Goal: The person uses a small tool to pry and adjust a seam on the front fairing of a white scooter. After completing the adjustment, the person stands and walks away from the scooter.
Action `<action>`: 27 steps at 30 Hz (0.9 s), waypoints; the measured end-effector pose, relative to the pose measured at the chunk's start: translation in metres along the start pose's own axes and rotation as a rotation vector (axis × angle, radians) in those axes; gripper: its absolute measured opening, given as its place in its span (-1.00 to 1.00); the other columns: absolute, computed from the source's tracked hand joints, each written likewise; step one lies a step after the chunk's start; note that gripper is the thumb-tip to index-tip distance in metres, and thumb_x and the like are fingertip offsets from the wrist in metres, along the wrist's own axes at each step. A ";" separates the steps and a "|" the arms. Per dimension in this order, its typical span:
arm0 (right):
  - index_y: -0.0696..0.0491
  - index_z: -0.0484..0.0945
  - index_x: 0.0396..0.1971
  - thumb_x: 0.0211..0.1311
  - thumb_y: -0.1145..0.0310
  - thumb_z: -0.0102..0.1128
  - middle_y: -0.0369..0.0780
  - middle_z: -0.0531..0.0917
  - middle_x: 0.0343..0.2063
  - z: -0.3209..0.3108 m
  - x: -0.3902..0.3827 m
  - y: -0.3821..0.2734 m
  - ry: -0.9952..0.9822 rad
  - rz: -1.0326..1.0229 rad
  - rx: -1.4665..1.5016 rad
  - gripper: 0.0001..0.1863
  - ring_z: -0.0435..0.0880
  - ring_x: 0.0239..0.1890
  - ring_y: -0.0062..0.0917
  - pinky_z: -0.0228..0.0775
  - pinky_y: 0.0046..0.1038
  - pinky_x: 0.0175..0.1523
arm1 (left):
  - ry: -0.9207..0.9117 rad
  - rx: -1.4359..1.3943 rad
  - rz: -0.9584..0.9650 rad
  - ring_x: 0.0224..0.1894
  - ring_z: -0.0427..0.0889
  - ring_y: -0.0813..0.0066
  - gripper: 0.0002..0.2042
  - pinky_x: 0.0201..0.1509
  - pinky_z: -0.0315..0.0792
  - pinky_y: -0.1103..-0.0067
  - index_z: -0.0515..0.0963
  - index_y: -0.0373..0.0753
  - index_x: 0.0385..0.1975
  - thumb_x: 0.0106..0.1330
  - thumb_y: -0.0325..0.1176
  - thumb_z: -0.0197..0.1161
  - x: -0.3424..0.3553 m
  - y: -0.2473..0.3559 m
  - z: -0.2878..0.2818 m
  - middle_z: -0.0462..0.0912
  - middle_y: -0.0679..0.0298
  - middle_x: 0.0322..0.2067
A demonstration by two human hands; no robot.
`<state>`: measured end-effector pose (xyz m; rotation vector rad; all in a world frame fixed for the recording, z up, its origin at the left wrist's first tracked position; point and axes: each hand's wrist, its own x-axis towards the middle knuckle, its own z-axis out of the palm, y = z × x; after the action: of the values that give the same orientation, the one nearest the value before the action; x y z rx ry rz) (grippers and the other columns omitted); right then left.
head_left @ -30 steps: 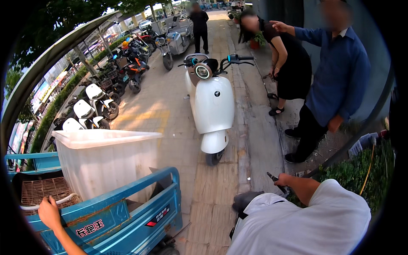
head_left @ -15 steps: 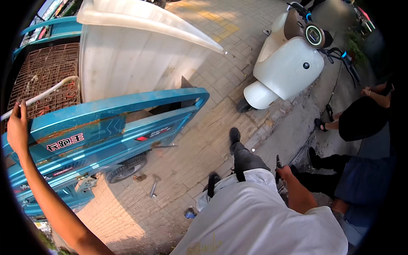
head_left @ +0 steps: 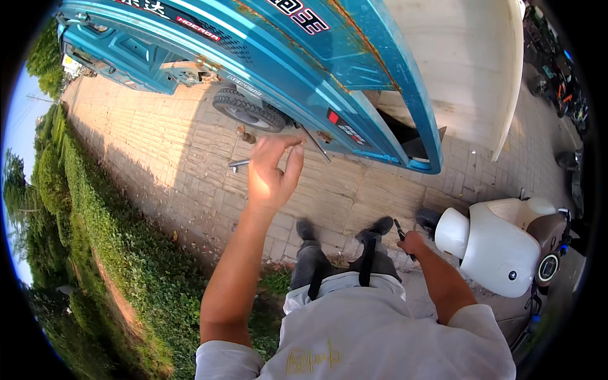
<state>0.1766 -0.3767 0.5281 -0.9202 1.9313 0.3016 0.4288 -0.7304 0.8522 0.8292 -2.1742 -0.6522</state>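
My left hand (head_left: 275, 170) is raised in mid-air in front of the blue cargo vehicle (head_left: 304, 60), its fingers loosely curled and a gap between thumb and forefinger. Nothing shows in it. Behind its wrist, a metal hammer-like tool (head_left: 238, 164) lies on the paving, partly hidden. Lower down at my right side, my right hand (head_left: 413, 243) is closed around a slim black hand tool (head_left: 399, 229), whose exact kind I cannot make out.
A black tyre (head_left: 244, 111) and a thin metal rod (head_left: 316, 144) show beneath the vehicle's side. A large whitish plastic bin (head_left: 468, 57) stands in its bed. To the right is a cream scooter (head_left: 500, 247). A green hedge (head_left: 120, 234) runs along the left.
My left hand has come off the vehicle's top rail and the pale strip there. The view has swung left, bringing in the hedge. My right hand still grips the black tool.
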 end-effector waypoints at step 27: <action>0.28 0.54 -0.55 0.07 0.35 0.15 -0.03 0.58 -0.62 0.085 0.121 -0.591 -0.175 -0.271 0.056 -0.76 0.55 -0.67 -0.29 0.42 -0.28 -0.55 | 0.178 -0.495 -1.764 -0.39 0.54 0.58 -0.74 -0.34 0.40 0.60 0.54 -0.35 -0.15 0.38 -0.28 0.05 -0.595 -0.174 -0.113 0.66 0.25 -0.35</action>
<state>0.6174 -0.7944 0.4768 -1.0687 1.6251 0.1620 0.8996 -0.4410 0.5504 2.2316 -0.5256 -1.6570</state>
